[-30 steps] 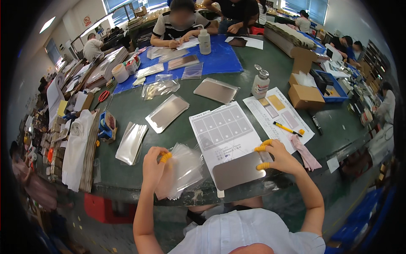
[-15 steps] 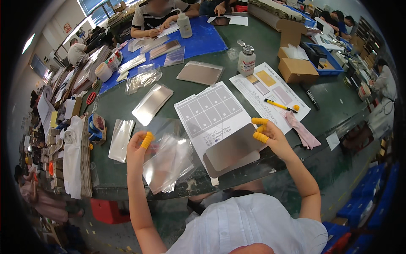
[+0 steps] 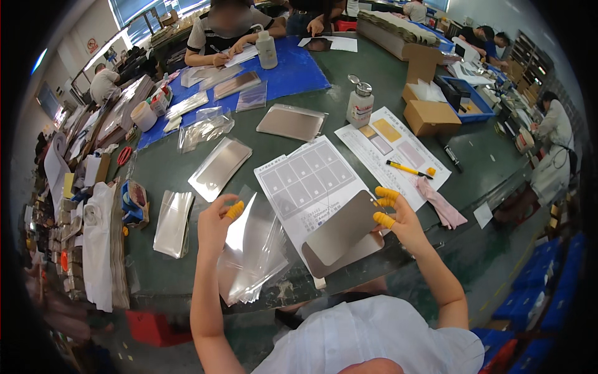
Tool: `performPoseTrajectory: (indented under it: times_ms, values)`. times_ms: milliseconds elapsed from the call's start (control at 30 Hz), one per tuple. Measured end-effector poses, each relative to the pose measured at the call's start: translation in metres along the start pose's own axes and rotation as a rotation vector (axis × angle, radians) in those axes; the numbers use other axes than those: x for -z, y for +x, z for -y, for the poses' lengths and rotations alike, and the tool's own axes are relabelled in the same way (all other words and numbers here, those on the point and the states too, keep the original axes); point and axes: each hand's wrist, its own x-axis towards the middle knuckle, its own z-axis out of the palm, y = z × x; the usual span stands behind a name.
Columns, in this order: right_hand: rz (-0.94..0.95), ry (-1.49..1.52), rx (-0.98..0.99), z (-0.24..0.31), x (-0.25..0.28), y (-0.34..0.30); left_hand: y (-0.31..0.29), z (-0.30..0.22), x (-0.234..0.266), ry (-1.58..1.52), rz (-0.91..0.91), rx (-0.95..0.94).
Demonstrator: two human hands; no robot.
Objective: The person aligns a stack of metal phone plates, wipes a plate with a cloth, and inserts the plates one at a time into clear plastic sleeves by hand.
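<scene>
Right hand (image 3: 406,223) pinched one plate (image 3: 339,229) by its right end, over another plate (image 3: 354,254) near the desk's (image 3: 339,76) near edge. Left hand (image 3: 212,225) was at the sleeves (image 3: 265,249), grip unclear.

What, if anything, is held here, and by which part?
The right hand holds the upper gray plate by its right end; the left hand is at clear sleeves, grip unclear.

green table (image 3: 392,81) under printed sheets (image 3: 311,171), clear sleeves (image 3: 265,249), blue mat (image 3: 299,75)

Upper metal plate (image 3: 341,227) now aslant
</scene>
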Motion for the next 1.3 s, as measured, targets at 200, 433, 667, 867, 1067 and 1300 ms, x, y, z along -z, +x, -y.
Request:
performPoseTrajectory:
  times_ms: [200,433,667,867,1067,1300]
  values:
    - [-0.139,-0.009,0.049,0.01,-0.016,0.008,-0.011,-0.001,0.006,0.239,-0.169,-0.227]
    - [-0.217,0.083,0.148,0.013,-0.032,0.016,-0.02,-0.02,0.01,0.211,-0.185,-0.244]
    - [-0.424,0.156,0.279,0.005,-0.032,0.016,-0.017,-0.024,0.011,0.593,-0.446,-0.57]
    - [-0.471,0.137,0.305,-0.002,-0.035,0.012,-0.03,-0.016,0.008,-0.101,-0.281,-0.278]
    - [-0.528,0.138,0.375,0.01,-0.053,0.012,-0.031,-0.017,0.0,-0.428,0.11,-0.101]
    - [-0.457,0.12,0.415,0.002,-0.058,0.013,-0.028,-0.007,-0.018,-0.561,0.3,0.17]
